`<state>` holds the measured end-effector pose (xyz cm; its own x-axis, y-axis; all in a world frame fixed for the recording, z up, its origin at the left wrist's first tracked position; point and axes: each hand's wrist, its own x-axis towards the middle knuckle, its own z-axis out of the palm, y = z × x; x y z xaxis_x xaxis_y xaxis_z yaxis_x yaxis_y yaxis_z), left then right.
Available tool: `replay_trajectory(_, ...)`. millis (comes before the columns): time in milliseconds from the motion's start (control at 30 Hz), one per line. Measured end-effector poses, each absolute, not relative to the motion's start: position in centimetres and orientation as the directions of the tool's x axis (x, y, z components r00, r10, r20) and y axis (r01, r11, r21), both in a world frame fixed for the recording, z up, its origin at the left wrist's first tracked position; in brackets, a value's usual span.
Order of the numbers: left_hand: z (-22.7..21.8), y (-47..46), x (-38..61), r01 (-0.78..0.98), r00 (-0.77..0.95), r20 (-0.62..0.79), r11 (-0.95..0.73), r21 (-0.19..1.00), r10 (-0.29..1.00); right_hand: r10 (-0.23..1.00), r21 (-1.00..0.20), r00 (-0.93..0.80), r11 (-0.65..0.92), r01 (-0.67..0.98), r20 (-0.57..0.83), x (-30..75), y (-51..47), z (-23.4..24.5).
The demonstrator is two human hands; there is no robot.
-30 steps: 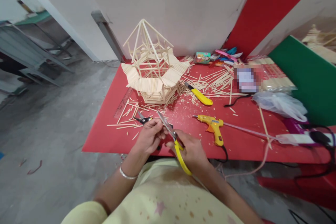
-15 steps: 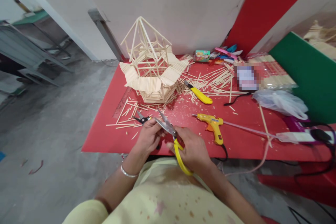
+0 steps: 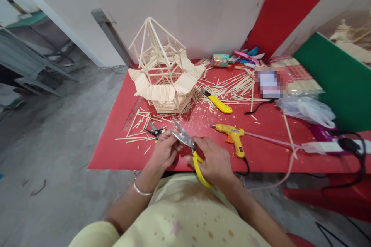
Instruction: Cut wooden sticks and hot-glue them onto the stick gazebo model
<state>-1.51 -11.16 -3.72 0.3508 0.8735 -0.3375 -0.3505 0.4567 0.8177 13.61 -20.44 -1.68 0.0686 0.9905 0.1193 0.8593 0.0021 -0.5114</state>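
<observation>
My right hand (image 3: 214,160) is closed around the yellow handles of a pair of scissors (image 3: 187,140), whose blades stand apart and point up and left. Beside the blades, my left hand (image 3: 165,150) has its fingers pinched together; whatever lies between them is too small or hidden to name. Just beyond the left hand lies a pair of black-jawed cutters (image 3: 155,132), partly covered by that hand. A model house of thin wooden sticks (image 3: 162,73), with a pointed open frame on top and slatted roof panels, stands behind both hands.
On the red table (image 3: 107,150) lie a yellow glue gun (image 3: 233,136) with its cord, a yellow utility knife (image 3: 218,103) and scattered wooden sticks (image 3: 240,88). A plastic bag (image 3: 307,111), packs of sticks (image 3: 301,81) and a green board (image 3: 327,81) are at the right.
The camera view has shifted slightly, so the table's contents sit a little further left. Both hands and the scissors keep nearly the same pose.
</observation>
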Motion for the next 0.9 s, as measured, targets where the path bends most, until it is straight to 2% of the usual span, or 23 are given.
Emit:
replay_trajectory(233, -3.8, -11.0, -1.9, -0.338, 0.369, -0.325, 0.452, 0.826, 0.871, 0.994, -0.580, 0.051, 0.015, 0.815, 0.098, 13.5, -20.5, -1.6)
replay_trajectory(433, -3.5, -11.0, -2.0, -0.340, 0.410, -0.300, 0.449, 0.826, 0.862, 1.000, -0.646, 0.019, -0.023, 0.763, -0.013, 13.6, -20.5, -1.5)
replay_trajectory(600, -3.4, -11.1, -1.9, -0.325, 0.398, -0.321, 0.459, 0.827, 0.859, 0.998, -0.638, 0.057, -0.026, 0.769, 0.028, 13.6, -20.5, -1.6)
replay_trajectory(800, -2.6, -11.3, -1.9, -0.246, 0.470, -0.332, 0.483, 0.840, 0.818, 0.998, -0.696, 0.065, -0.058, 0.716, -0.016, 13.8, -20.5, -1.8)
replay_trajectory(900, -2.6, -11.1, -2.0, -0.273, 0.467, -0.364, 0.523, 0.807, 0.806, 0.997, -0.710, 0.079, -0.057, 0.702, -0.002, 13.9, -20.5, -1.7)
